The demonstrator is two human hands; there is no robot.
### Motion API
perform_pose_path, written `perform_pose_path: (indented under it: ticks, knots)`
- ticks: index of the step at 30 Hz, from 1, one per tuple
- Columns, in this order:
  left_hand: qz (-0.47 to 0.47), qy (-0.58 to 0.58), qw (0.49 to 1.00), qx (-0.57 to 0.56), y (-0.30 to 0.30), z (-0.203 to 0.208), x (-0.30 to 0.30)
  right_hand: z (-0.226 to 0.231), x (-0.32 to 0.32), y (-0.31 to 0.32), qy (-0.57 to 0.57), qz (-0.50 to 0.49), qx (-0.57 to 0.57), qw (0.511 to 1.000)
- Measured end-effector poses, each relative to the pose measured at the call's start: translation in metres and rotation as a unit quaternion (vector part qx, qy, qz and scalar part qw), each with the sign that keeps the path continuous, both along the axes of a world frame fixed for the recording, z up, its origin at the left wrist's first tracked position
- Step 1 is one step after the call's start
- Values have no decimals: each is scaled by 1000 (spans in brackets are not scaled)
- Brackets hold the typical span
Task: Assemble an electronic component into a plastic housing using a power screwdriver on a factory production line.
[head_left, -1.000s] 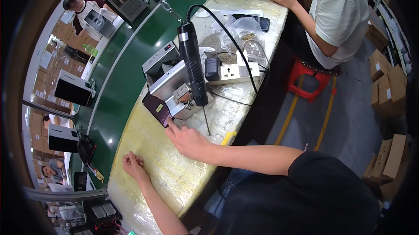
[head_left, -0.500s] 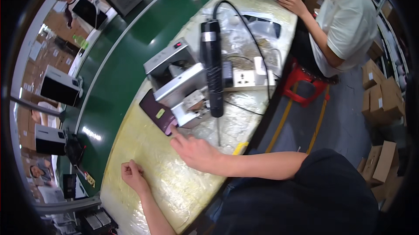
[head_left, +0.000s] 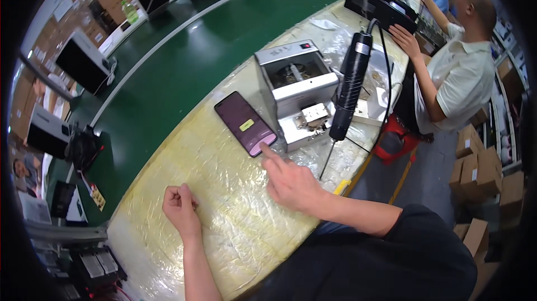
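A smartphone (head_left: 246, 124) with a lit purplish screen lies flat on the film-covered table. The index finger of my right hand (head_left: 293, 185) reaches out to the bottom end of its screen; the other fingers are bent and hold nothing. Over the table to the left, my left hand (head_left: 181, 209) is loosely curled, with nothing showing in it. Beside the phone stands a grey metal screw feeder (head_left: 302, 86). A black electric screwdriver (head_left: 352, 86) with a long thin bit hangs in front of the feeder's right side, its cable looping from the top.
A green conveyor belt (head_left: 184, 60) curves along the table's far side. At the upper right, a co-worker in a white shirt (head_left: 467, 72) handles a black panel (head_left: 380, 7). A red stool (head_left: 396, 139) and cardboard boxes (head_left: 481, 169) stand to the right.
The view has shifted, so the phone, feeder and screwdriver appear farther right. My right index finger remains at the phone's lower end, and my left hand stays curled.
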State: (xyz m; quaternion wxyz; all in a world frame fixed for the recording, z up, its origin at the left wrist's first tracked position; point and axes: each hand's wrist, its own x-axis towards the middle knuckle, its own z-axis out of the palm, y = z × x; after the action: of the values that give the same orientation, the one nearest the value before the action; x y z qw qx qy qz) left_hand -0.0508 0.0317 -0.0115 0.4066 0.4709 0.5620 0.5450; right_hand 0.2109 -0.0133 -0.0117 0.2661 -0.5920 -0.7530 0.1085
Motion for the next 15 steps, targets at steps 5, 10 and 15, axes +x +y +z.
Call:
perform_pose_path:
  ticks: [5, 10, 15]
  knots:
    - [-13, 1, 1000, 2, -1, 3, -4, 4, -4, 1, -14, -7, 0, 1000]
    - [1, 37, 999, -11, -4, -1, -2, -1, -1, -1, -3, 20, 3, 1000]
    - [-12, -41, 999, -5, -1, -1, -1, 3, -3, -1, -2, -6, 20, 1000]
